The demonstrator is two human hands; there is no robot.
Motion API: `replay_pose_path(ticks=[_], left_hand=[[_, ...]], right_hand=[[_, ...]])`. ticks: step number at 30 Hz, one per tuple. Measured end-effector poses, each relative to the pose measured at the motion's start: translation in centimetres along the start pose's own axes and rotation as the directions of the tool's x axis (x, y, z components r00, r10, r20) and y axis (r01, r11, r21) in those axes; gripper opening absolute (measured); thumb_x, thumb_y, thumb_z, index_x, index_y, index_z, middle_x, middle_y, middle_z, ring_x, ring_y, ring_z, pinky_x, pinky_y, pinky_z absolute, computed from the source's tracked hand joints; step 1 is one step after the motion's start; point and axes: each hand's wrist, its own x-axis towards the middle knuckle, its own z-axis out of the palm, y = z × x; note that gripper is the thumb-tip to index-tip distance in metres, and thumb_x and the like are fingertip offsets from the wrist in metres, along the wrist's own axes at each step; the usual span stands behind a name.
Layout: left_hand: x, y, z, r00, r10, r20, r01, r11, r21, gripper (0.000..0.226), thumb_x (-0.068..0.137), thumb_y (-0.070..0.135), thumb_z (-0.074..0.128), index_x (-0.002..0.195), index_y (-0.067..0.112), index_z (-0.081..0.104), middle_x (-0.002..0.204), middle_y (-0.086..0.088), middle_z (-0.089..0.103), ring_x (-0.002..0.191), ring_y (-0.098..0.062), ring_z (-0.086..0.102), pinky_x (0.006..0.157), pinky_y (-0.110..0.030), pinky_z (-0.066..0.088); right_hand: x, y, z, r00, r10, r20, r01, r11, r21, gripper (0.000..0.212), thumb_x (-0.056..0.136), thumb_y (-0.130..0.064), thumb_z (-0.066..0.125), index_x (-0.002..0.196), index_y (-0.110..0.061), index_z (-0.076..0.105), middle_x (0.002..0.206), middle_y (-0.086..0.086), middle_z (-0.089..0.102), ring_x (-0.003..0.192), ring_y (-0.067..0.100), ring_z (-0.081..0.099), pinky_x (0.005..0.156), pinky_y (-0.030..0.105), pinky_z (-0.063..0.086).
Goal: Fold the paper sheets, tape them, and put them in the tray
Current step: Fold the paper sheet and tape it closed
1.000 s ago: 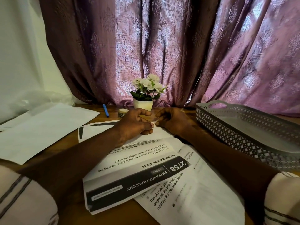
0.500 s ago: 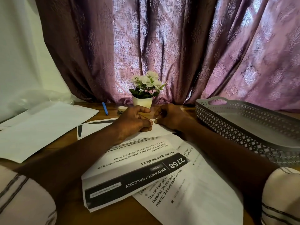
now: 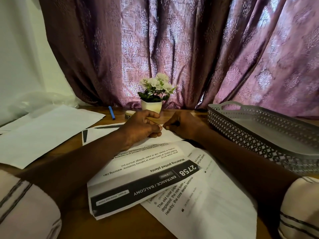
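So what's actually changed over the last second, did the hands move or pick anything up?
Barely anything. The left hand and right hand stay together, fingertips pinching at the far edge of the folded white printed paper sheet. Nothing was picked up or released. The grey perforated plastic tray, blue pen and small tape roll stayed put.
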Motion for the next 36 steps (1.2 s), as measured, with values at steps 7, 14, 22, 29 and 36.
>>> replay_pose_path(ticks=[7,14,22,29,36], left_hand=[[0.1,-0.3,0.2,0.999,0.024,-0.023,-0.023,0.999,0.039,0.046,0.088,-0.01,0.069,0.13,0.002,0.055,0.09,-0.019,0.073,0.082,-0.028,0.073,0.084,-0.039,0.06],[-0.1,-0.1,0.3,0.998,0.021,-0.054,-0.018,0.998,0.066,0.048,0.088,-0.011,0.069,0.131,0.001,0.054,0.094,-0.025,0.073,0.083,-0.029,0.074,0.078,-0.034,0.061],[-0.1,-0.2,0.3,0.998,0.05,-0.044,-0.046,0.994,0.1,0.041,0.086,-0.013,0.07,0.123,0.0,0.059,0.084,-0.017,0.074,0.08,-0.029,0.073,0.08,-0.039,0.06],[0.2,-0.6,0.4,0.998,0.061,-0.035,-0.057,0.994,0.095,0.037,0.086,-0.014,0.069,0.115,0.008,0.06,0.089,-0.021,0.072,0.084,-0.031,0.071,0.089,-0.049,0.058],[0.5,-0.9,0.3,0.997,0.059,-0.044,-0.054,0.992,0.118,0.036,0.084,-0.012,0.072,0.106,0.015,0.062,0.087,-0.018,0.074,0.088,-0.033,0.073,0.094,-0.055,0.059]], right_hand=[[-1.5,-1.1,-1.4,0.986,-0.124,0.107,0.144,0.967,-0.211,0.032,0.102,-0.011,0.057,0.132,-0.015,0.069,0.133,0.005,0.066,0.1,0.007,0.058,0.06,-0.005,0.033],[-3.0,-1.7,-1.2,0.987,-0.102,0.123,0.142,0.913,-0.383,0.04,0.105,-0.017,0.051,0.142,-0.025,0.06,0.143,-0.004,0.06,0.123,0.017,0.058,0.067,0.01,0.031],[-3.9,-0.6,-0.6,1.0,-0.022,-0.019,0.02,0.996,-0.084,0.043,0.093,0.0,0.057,0.131,-0.017,0.07,0.13,0.004,0.069,0.1,0.01,0.06,0.071,0.001,0.038],[-3.1,-0.7,-0.1,0.989,0.049,0.138,0.013,0.908,-0.418,0.048,0.106,-0.044,0.034,0.152,-0.038,0.045,0.139,0.007,0.045,0.132,0.029,0.038,0.107,0.042,0.031],[-3.0,-1.4,0.2,0.983,0.121,0.141,-0.043,0.888,-0.457,0.054,0.103,-0.049,0.026,0.151,-0.031,0.045,0.143,0.009,0.041,0.137,0.032,0.033,0.109,0.052,0.029]])
